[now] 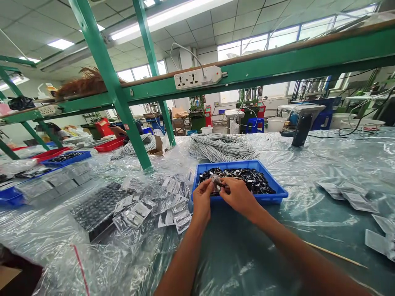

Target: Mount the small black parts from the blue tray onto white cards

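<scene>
- The left hand (203, 198) and the right hand (238, 195) meet at the near edge of a blue rectangular plastic tray (273, 196); both are curled in, their fingertips pinched from either side on 1 small silver-and-black piece (216, 183); the piece is too small to tell what it is.
- The piece sits between the 2 hands, over the near left part of the tray, above the heap of small glossy black parts (249, 177) that fills the tray.
- The tray stands on a green counter (277, 230) covered with crinkled clear plastic sheeting.
- Just left of the tray lies a loose pile of small clear plastic packets (154, 201); further left, a dark grid-like block of black parts (98, 205) lies under plastic.
- Behind the tray lies a thick coiled bundle of grey cables (222, 148), near it.
- A slanted green steel post (123, 111) comes down to the counter left of the tray; the green beam overhead carries a white power strip (197, 77).
- On the right lie a few flat clear packets (348, 196), well apart from the tray; a thin wooden stick (336, 255) lies near the right forearm; a black upright device (301, 129) stands far back.
- At the far left sit a second blue tray of black parts (66, 158) and a red tray (108, 144).
</scene>
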Action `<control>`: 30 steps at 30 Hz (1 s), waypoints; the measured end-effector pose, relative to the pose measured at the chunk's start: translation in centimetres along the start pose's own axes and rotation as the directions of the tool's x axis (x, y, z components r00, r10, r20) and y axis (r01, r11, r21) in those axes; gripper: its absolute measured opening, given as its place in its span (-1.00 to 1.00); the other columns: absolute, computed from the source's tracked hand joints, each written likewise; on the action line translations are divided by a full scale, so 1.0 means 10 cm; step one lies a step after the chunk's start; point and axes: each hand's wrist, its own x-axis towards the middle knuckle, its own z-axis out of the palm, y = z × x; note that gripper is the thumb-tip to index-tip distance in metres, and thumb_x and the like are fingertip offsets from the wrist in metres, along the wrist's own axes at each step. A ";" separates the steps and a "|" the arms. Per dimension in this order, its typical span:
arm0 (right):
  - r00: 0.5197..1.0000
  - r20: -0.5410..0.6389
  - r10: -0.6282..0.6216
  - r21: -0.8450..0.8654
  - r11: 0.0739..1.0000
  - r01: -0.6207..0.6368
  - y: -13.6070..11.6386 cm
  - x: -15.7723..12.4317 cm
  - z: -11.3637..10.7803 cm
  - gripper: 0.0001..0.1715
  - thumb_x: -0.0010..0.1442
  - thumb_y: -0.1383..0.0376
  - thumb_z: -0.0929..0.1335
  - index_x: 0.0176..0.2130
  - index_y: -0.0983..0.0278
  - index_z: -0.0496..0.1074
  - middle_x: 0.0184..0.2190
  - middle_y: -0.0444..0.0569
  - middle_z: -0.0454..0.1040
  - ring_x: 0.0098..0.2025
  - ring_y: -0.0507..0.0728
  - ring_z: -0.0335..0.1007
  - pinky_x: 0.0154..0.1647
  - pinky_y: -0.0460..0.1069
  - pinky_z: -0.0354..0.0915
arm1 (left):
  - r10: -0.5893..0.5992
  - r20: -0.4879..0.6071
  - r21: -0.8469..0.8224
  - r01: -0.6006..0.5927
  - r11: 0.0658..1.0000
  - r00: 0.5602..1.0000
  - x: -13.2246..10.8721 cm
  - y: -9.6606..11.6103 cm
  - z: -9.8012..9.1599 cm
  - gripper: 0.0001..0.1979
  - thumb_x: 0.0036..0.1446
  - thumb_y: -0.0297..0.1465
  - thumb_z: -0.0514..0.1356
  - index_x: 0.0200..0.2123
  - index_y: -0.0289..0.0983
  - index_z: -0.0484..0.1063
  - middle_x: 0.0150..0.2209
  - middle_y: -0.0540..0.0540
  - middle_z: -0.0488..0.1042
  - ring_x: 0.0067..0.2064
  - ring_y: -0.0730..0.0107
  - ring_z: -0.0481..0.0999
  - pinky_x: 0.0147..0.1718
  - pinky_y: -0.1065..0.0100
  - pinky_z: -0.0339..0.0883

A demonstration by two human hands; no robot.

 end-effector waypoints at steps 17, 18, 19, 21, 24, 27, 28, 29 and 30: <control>0.985 0.055 -0.163 -0.207 0.963 0.171 0.12 -0.10 0.09 -0.52 0.26 0.33 0.30 0.16 0.33 0.36 0.20 0.24 0.33 0.24 0.37 0.24 0.17 0.29 0.32 | -0.097 0.130 -0.119 0.112 0.987 0.987 -0.06 0.11 0.10 -0.68 -0.03 -0.22 0.33 -0.24 -0.30 0.47 -0.21 -0.09 0.52 -0.18 0.37 0.48 -0.24 0.38 0.35; 0.983 0.054 -0.175 -0.206 0.961 0.183 0.11 -0.10 0.10 -0.54 0.27 0.35 0.29 0.15 0.32 0.37 0.20 0.25 0.32 0.25 0.37 0.23 0.17 0.29 0.33 | -0.097 0.138 -0.083 0.109 0.991 0.986 -0.07 0.11 0.10 -0.65 -0.03 -0.21 0.35 -0.22 -0.31 0.47 -0.21 -0.09 0.53 -0.17 0.35 0.49 -0.21 0.37 0.34; 0.982 0.050 -0.184 -0.202 0.961 0.190 0.10 -0.11 0.11 -0.55 0.27 0.36 0.28 0.14 0.32 0.38 0.20 0.26 0.31 0.25 0.37 0.22 0.16 0.29 0.33 | -0.093 0.137 -0.050 0.101 0.994 0.986 -0.07 0.11 0.10 -0.62 -0.05 -0.20 0.37 -0.21 -0.31 0.48 -0.21 -0.10 0.53 -0.15 0.33 0.49 -0.18 0.37 0.33; 0.982 0.037 -0.184 -0.176 0.966 0.188 0.09 -0.13 0.13 -0.56 0.27 0.38 0.27 0.13 0.33 0.38 0.19 0.28 0.30 0.24 0.37 0.24 0.17 0.28 0.33 | -0.080 0.116 -0.017 0.082 0.996 0.990 -0.07 0.08 0.09 -0.57 -0.09 -0.18 0.40 -0.19 -0.32 0.49 -0.22 -0.10 0.55 -0.13 0.30 0.49 -0.12 0.35 0.31; 0.985 0.016 -0.171 -0.094 0.981 0.172 0.09 -0.15 0.17 -0.53 0.27 0.38 0.27 0.16 0.31 0.33 0.20 0.27 0.28 0.21 0.35 0.28 0.16 0.27 0.33 | -0.066 0.081 -0.019 0.067 0.998 0.995 -0.07 0.05 0.08 -0.54 -0.12 -0.16 0.41 -0.19 -0.31 0.50 -0.20 -0.10 0.56 -0.10 0.26 0.50 -0.07 0.31 0.30; 0.989 -0.038 -0.145 0.024 0.989 0.146 0.08 -0.17 0.21 -0.57 0.26 0.33 0.30 0.12 0.30 0.31 0.16 0.24 0.32 0.20 0.31 0.30 0.17 0.25 0.33 | -0.048 0.080 0.001 0.048 0.999 0.996 -0.07 0.05 0.05 -0.55 -0.13 -0.15 0.41 -0.22 -0.31 0.51 -0.23 -0.10 0.56 -0.14 0.27 0.51 -0.10 0.31 0.31; 0.990 -0.062 -0.124 0.067 0.990 0.128 0.08 -0.16 0.21 -0.61 0.26 0.32 0.32 0.08 0.30 0.32 0.12 0.23 0.36 0.17 0.30 0.33 0.14 0.23 0.34 | -0.035 0.098 0.016 0.033 0.999 0.995 -0.06 0.06 0.04 -0.57 -0.12 -0.15 0.41 -0.23 -0.31 0.51 -0.26 -0.09 0.56 -0.18 0.28 0.51 -0.12 0.32 0.32; 0.992 -0.080 -0.099 0.108 0.988 0.108 0.07 -0.16 0.21 -0.65 0.25 0.31 0.33 0.03 0.31 0.34 0.06 0.21 0.40 0.12 0.28 0.38 0.10 0.20 0.37 | -0.017 0.125 0.036 0.013 0.999 0.992 -0.05 0.07 0.03 -0.59 -0.11 -0.15 0.40 -0.25 -0.31 0.51 -0.28 -0.08 0.56 -0.22 0.30 0.51 -0.15 0.33 0.32; 0.993 -0.086 -0.076 0.139 0.986 0.088 0.07 -0.15 0.21 -0.70 0.25 0.30 0.34 -0.02 0.30 0.35 0.00 0.19 0.44 0.06 0.26 0.42 0.04 0.17 0.41 | 0.003 0.155 0.068 -0.014 0.998 0.988 -0.05 0.09 0.02 -0.60 -0.10 -0.16 0.39 -0.26 -0.30 0.51 -0.30 -0.08 0.56 -0.24 0.32 0.50 -0.17 0.33 0.32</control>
